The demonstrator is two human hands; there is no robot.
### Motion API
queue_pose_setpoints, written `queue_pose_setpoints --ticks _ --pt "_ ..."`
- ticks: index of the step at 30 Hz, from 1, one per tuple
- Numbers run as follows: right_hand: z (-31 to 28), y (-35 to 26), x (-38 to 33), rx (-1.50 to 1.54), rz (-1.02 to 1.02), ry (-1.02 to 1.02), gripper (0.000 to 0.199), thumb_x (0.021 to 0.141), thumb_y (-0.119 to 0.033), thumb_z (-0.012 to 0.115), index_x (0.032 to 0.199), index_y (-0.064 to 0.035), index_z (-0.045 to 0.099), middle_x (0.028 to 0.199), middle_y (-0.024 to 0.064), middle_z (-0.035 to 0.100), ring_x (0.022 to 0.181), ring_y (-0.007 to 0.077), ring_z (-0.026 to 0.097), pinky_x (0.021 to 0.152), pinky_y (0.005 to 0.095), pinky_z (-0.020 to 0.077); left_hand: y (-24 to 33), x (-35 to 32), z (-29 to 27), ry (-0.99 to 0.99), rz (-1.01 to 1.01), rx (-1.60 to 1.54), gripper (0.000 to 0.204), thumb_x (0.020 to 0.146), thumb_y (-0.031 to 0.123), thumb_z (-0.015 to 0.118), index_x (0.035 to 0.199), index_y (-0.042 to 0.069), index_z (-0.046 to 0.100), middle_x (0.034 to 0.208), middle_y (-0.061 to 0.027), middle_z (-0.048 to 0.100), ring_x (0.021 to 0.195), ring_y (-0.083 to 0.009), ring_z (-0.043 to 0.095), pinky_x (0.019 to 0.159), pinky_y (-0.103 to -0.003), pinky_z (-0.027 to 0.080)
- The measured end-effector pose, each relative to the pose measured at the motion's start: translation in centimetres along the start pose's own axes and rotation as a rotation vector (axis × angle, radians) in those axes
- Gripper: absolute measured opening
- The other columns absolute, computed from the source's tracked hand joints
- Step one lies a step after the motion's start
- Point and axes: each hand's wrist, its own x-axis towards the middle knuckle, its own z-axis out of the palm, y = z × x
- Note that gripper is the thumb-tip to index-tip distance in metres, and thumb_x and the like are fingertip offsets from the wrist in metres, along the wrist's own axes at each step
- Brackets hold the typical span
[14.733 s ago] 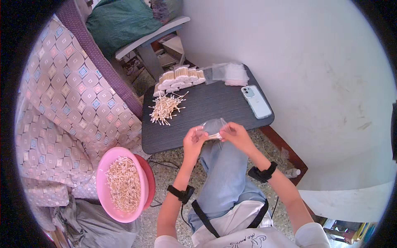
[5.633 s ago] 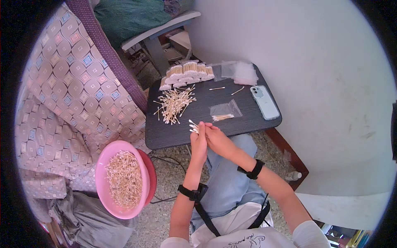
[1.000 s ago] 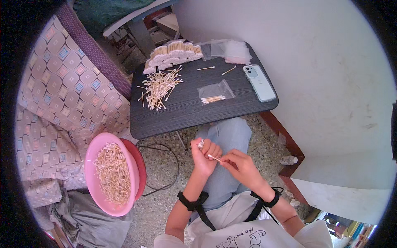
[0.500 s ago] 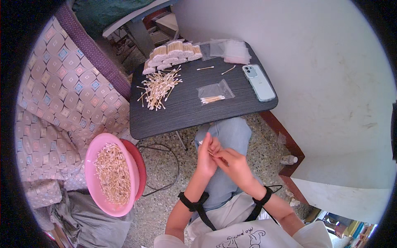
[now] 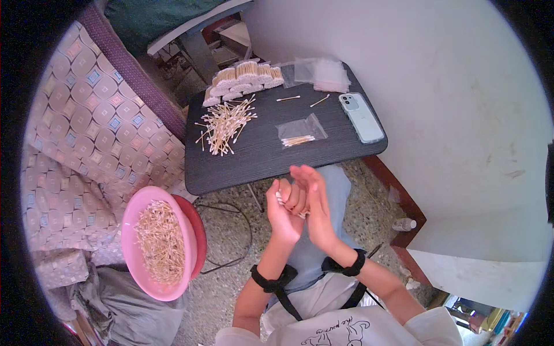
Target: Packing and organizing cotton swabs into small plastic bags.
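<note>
Cotton swabs (image 5: 279, 198) in front of the bench (image 5: 262, 155)
Left hand (image 5: 285, 218) clamped around them, right hand (image 5: 319, 218) flat against their ends, the hands together.

Clock's from the middle of the surface (image 5: 248, 173). There's a bare strip along 6, but the left grip (image 5: 287, 209) and right grip (image 5: 316, 205) are crowding that edge. Decent lane between the loose swab pile (image 5: 225, 127) at 9 and the small swab bag (image 5: 299, 130) near the middle. Bundle stack (image 5: 245, 79) walls off 11, plastic sleeves (image 5: 329, 75) cover 1, phone (image 5: 365, 120) blocks 3 with the wall (image 5: 456, 115) just past it.
</note>
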Motion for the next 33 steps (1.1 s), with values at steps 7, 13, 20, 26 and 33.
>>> queue_pose_setpoints --ticks 7,13,20,26,33 --pt "0.9 -1.3 1.1 0.126 0.006 0.071 0.053 0.098 -0.043 0.021 0.135 -0.0045 0.027 0.137 0.016 0.036 0.128 0.0238 0.031 0.109 0.0383 0.0168 -0.5 -0.8 0.7 -0.081 0.251 0.21 0.052 0.093 0.045 0.028 0.051 0.015 0.028 0.043 0.0006 0.025 0.042 -0.0128 0.022 0.045 -0.028 0.024" --pt "0.2 -1.5 1.0 0.331 0.146 -0.07 0.062 0.097 -0.048 0.02 0.141 -0.0051 0.017 0.143 0.0119 0.031 0.133 0.0213 0.026 0.109 0.0375 0.0144 1.4 -0.6 -0.7 -0.306 0.257 0.078 0.053 0.094 0.045 0.024 0.051 0.014 0.025 0.047 0.001 0.026 0.047 -0.0136 0.023 0.05 -0.03 0.023" --pt "-0.5 0.1 1.4 0.658 0.421 -0.017 0.066 0.097 -0.048 0.021 0.139 0.0013 0.019 0.144 0.0144 0.03 0.132 0.0259 0.029 0.108 0.0346 0.0225 -0.8 -0.3 0.4 -0.057 0.271 0.431 0.052 0.096 0.04 0.026 0.05 0.014 0.026 0.046 -0.0001 0.027 0.046 -0.0137 0.024 0.05 -0.03 0.025" --pt "0.1 0.3 0.8 0.523 0.39 -0.012 0.064 0.098 -0.045 0.025 0.139 0.0035 0.021 0.143 0.0153 0.031 0.131 0.0244 0.032 0.106 0.0332 0.0261 -0.5 -0.4 0.0 -0.072 0.292 0.391 0.053 0.095 0.043 0.029 0.05 0.015 0.024 0.047 0.0022 0.024 0.047 -0.0123 0.023 0.047 -0.029 0.019" --pt "-3.0 -0.5 -2.6 -0.161 0.178 -0.229 0.054 0.097 -0.026 0.04 0.138 0.0047 0.023 0.141 0.0198 0.032 0.128 0.03 0.035 0.105 0.0363 0.0282 0.6 0.3 0.1 -0.115 0.329 0.45 0.044 0.09 0.031 0.036 0.051 0.015 0.023 0.046 0.0024 0.022 0.052 -0.0124 0.025 0.054 -0.028 0.023"
